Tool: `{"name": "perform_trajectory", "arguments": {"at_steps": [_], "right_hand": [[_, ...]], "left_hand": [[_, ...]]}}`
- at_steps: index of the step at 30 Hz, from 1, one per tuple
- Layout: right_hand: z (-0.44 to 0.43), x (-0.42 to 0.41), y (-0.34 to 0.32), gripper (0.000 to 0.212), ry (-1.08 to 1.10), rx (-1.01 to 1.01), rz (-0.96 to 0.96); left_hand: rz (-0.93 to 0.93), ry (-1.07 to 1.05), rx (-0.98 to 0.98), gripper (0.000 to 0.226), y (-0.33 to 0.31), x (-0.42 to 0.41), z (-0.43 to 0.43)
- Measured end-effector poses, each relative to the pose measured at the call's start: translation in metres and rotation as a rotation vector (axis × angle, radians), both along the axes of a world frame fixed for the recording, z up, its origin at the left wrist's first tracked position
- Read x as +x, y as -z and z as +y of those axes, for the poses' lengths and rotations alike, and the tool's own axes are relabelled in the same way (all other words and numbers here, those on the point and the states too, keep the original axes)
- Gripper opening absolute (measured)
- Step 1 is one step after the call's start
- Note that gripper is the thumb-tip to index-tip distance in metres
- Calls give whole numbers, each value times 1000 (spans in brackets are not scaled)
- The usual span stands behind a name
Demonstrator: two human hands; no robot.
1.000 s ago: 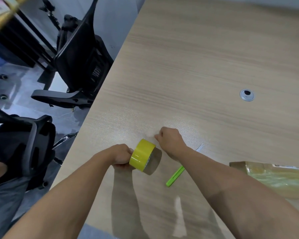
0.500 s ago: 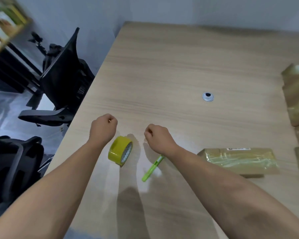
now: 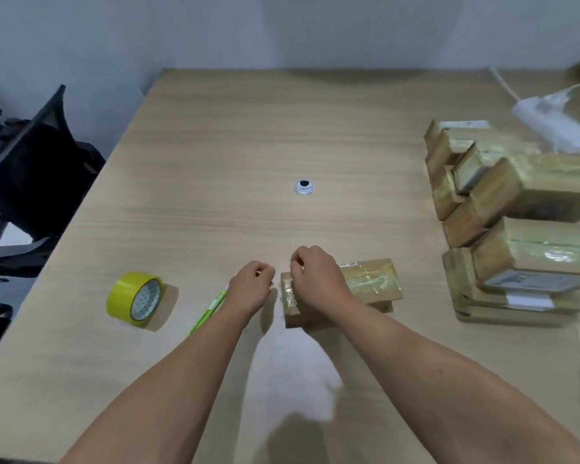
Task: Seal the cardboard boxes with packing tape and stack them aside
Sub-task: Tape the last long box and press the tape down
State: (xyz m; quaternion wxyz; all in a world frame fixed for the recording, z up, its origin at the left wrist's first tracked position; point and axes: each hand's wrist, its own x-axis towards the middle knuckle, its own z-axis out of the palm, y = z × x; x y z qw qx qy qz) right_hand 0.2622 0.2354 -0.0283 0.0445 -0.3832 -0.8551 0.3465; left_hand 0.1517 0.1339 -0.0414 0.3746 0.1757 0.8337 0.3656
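The cardboard box [image 3: 369, 283] lies on the bench [image 3: 248, 145], long axis running left to right; the right hand [image 3: 315, 279] sits over its left end, the left hand [image 3: 250, 286] just beside it; both hands' fingers [image 3: 298, 262] curl, pinching what I cannot tell.

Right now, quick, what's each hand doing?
Left hand: closed, nothing seen in it.
Right hand: curled over the box; grip cannot be told.

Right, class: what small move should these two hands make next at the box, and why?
Probably lower both hands onto the box at its left end and press. The left hand and right hand are curled at that end, the tape roll stands aside, and any strip between the fingers is too faint to see.
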Motion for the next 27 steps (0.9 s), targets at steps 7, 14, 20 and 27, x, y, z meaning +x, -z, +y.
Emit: {"name": "perform_trajectory", "arguments": {"at_steps": [7, 14, 20, 27], "right_hand": [[26, 66, 24, 33, 182, 172, -11], [51, 102, 29, 78, 401, -183, -131], [36, 95, 36, 100, 442, -102, -237], [39, 100, 43, 70, 444, -96, -172]], "left_hand": [[79, -176, -58, 25, 3, 49, 31], [153, -120, -97, 47, 6, 73, 43], [207, -75, -121, 106, 12, 91, 51], [212, -101, -60, 78, 19, 86, 40]]}}
